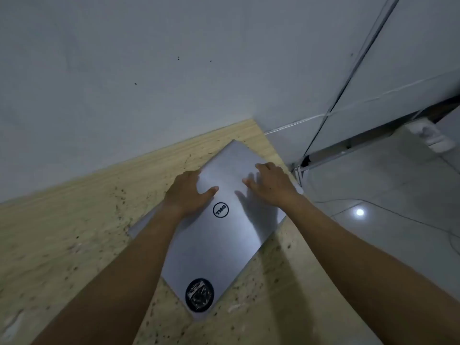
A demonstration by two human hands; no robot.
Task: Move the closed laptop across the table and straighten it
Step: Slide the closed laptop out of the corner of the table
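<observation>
A closed silver laptop [224,245] lies skewed on the wooden table [74,232], one corner pointing at the wall and its far right corner reaching the table's right edge. It has a round logo in the middle of the lid and a black round sticker near its closest corner. My left hand [189,192] grips the laptop's left edge, thumb on the lid. Across from it, my right hand [271,185] lies on the lid by the right edge, fingers spread and reaching that edge.
A plain grey wall [149,70] runs right behind the table. The table ends just right of the laptop, with tiled floor [373,195] below. A thin cable [348,73] and a metal rail [348,145] run along the right-hand wall.
</observation>
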